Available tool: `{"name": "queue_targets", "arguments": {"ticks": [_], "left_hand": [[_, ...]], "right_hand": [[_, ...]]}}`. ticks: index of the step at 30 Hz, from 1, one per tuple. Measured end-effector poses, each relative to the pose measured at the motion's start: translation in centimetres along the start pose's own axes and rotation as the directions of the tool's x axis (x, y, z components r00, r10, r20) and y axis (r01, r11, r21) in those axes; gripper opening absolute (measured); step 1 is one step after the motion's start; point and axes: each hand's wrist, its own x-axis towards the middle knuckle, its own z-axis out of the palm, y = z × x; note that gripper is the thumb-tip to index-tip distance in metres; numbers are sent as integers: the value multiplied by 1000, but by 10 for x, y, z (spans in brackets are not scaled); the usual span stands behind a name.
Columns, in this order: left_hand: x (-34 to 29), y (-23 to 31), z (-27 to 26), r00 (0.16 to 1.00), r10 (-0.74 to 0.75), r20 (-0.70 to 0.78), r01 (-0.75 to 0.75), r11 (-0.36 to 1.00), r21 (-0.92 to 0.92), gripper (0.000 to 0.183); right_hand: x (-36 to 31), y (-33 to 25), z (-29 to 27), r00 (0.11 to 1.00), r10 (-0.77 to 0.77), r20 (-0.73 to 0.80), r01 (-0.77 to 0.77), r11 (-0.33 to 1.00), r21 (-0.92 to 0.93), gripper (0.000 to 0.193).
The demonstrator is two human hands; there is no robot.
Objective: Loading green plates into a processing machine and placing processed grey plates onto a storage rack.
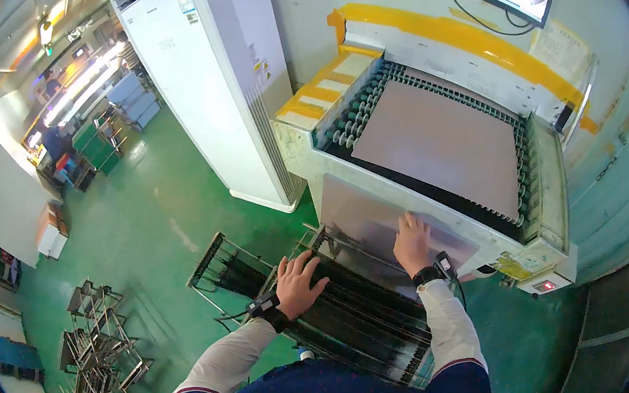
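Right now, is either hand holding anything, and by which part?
The right hand lies flat on the upper edge of a thin sheet; a closed grip cannot be told. The left hand rests on the rack.

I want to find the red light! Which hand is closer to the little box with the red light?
Right. The right hand rests on a panel just left of the little box. The left hand sits farther away, on the black rack.
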Motion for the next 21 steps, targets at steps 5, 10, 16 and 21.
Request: {"name": "queue_targets", "arguments": {"ticks": [5,10,16,21], "left_hand": [[1,0,-1,1000,-8,22,8,1000,10,58],[-1,1,-1,999,-22,26,22,1000,-6,59],[-1,3,-1,999,-39,38,38,999,19,59],[-2,3,-1,998,-41,48,40,999,23,59]], "right_hand": [[-13,0,8,980,-142,-142,128,987,-101,34],[-8,-3,4,968,-172,-182,161,984,-74,20],[8,-6,13,990,7,-139,11,992,129,9],[22,15,31,997,16,73,-15,1000,-11,11]]}}
